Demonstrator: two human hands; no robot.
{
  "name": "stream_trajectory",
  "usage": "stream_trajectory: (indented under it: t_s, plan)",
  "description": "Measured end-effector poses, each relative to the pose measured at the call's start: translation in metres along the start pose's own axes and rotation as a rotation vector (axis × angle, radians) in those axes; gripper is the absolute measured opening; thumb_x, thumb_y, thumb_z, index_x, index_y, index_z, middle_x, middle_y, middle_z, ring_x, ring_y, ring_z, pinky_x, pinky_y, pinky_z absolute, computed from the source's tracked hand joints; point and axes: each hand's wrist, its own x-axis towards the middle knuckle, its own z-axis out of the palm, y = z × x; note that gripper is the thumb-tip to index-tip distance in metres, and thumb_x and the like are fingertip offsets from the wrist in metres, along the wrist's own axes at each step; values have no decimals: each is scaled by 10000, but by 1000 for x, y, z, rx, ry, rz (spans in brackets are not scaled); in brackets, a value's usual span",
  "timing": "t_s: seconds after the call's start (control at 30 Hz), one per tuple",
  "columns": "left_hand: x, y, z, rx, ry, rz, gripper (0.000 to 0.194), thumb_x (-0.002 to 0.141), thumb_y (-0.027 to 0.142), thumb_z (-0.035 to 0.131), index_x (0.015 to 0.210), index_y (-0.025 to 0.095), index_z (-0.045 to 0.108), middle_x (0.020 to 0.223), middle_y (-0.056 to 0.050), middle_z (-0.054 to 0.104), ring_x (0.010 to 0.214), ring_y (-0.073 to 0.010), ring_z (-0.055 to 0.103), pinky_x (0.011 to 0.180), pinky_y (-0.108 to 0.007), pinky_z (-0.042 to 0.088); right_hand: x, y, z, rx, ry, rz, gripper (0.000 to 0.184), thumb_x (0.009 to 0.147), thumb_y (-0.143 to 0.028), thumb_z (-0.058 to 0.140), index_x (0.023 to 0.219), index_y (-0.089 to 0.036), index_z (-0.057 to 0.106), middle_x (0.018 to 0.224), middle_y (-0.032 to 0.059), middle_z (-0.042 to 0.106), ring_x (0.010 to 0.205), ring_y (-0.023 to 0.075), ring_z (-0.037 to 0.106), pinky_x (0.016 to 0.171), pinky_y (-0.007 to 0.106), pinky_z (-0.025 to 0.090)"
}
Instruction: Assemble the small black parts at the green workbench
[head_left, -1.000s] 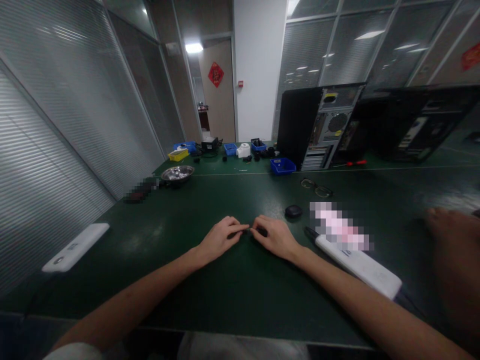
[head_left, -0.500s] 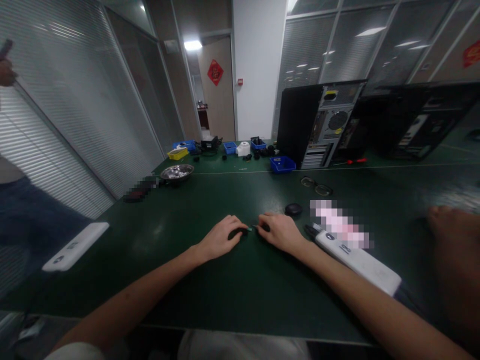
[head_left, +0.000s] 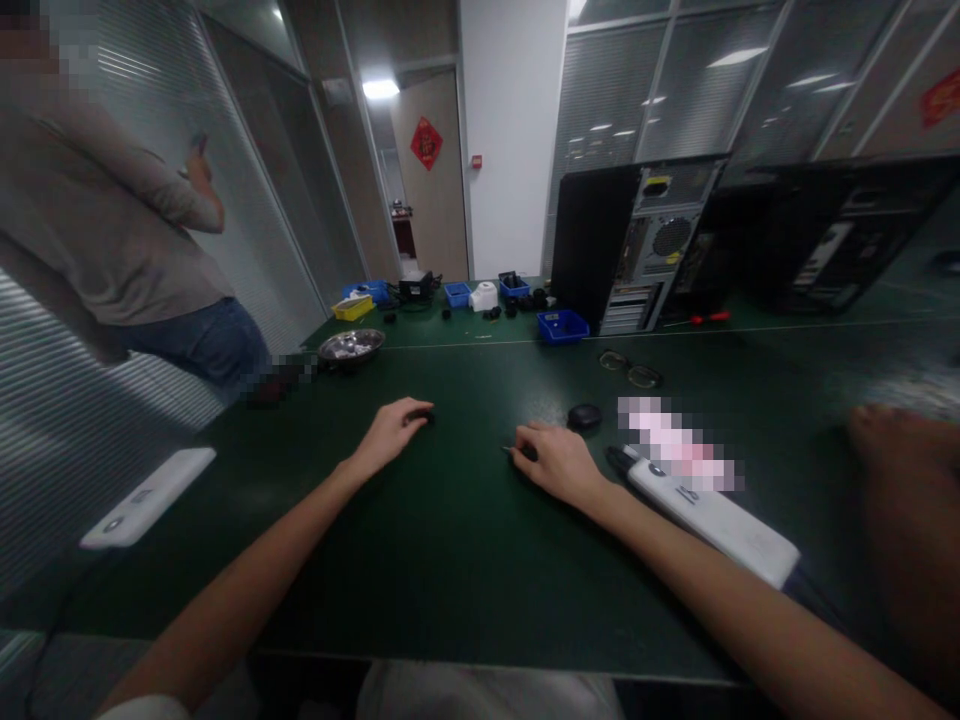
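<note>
My left hand (head_left: 396, 428) hovers over or rests on the green table, left of centre. Its thumb and fingers close on a small dark piece (head_left: 428, 415), too small to name. Nearer the middle, my right hand (head_left: 555, 460) lies low on the tabletop with its fingers curled round a slim tool (head_left: 508, 450). Only a thin grey tip shows past the fingertips; the rest is mostly covered. A black rounded object (head_left: 585, 416) sits just beyond my right knuckles. Close to my right wrist is a white power strip (head_left: 712, 515) with a black plug in its end.
A metal bowl (head_left: 352, 346) of small parts stands at the far left. Glasses (head_left: 630, 368), a blue tray (head_left: 562, 327) and an open computer case (head_left: 637, 250) are ahead right. Another white strip (head_left: 150, 498) lies left. A co-worker's arm (head_left: 911, 480) reaches in right; a person (head_left: 142, 230) stands left.
My left hand has moved left and away from me, apart from my right hand, with the dark piece. My right hand stays put. The person at the left has come further into view.
</note>
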Motion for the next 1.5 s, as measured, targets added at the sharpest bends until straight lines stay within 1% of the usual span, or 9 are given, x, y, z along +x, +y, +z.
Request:
stream_trajectory:
  t_s: [0.2,0.37,0.57,0.77,0.9,1.07,1.3,1.4,1.5]
  plan:
    - [-15,-116,-68,245,338,-381,267,861,244,604,1078,187,748,1134,-70,733,982,-251,670,956,-379,502,-1,0,1,11,16,5,200,969,-394,556,886,-232,640,895,22,655,744,152,593,607,265,313]
    - [-27,-150,-81,322,407,-430,296,861,273,564,1072,174,747,1140,-82,724,961,-253,671,935,-367,505,-1,1,4,11,32,-2,202,969,-397,549,880,-235,630,902,16,654,724,146,587,599,267,302]
    - [-23,-151,-73,447,367,-364,302,890,220,487,1048,172,740,1179,-102,691,1100,-282,607,1021,-412,446,-1,3,5,9,29,-12,207,971,-399,540,883,-231,624,896,22,648,729,148,590,603,265,306]
    - [-26,-144,-74,605,286,-294,349,922,223,438,1104,144,726,1164,-146,679,1087,-318,595,995,-448,456,-1,1,4,13,31,-11,203,973,-397,535,897,-232,626,911,22,652,746,151,600,612,263,321]
    - [-24,-137,-73,677,238,-349,370,924,195,420,1130,119,718,1125,-165,686,1065,-318,610,969,-439,478,-1,0,2,-1,5,0,207,974,-397,532,901,-231,631,921,21,655,763,150,606,620,259,327]
    - [-23,-133,-74,658,276,-413,322,927,190,451,1088,137,725,1137,-139,688,1081,-278,627,996,-376,468,-1,0,2,-20,-9,10,212,981,-401,519,918,-231,629,921,18,653,758,146,601,639,255,333]
    - [-27,-131,-76,612,285,-492,247,934,251,520,1075,173,708,1103,-113,692,1012,-282,637,857,-373,503,-2,-2,3,4,2,26,212,977,-402,523,913,-230,628,932,21,660,758,146,602,627,258,331]
    - [-21,-114,-75,571,294,-466,230,933,290,555,1059,196,723,1100,-100,703,1047,-294,621,867,-391,493,-2,-3,5,22,32,51,213,972,-407,533,902,-232,631,933,17,665,767,148,604,622,259,328]
    - [-9,-69,-61,373,249,-336,224,939,321,579,1056,214,737,1127,-80,702,1069,-268,617,911,-394,485,-1,-5,7,47,58,70,214,966,-413,544,902,-233,641,930,15,670,772,151,605,623,261,328]
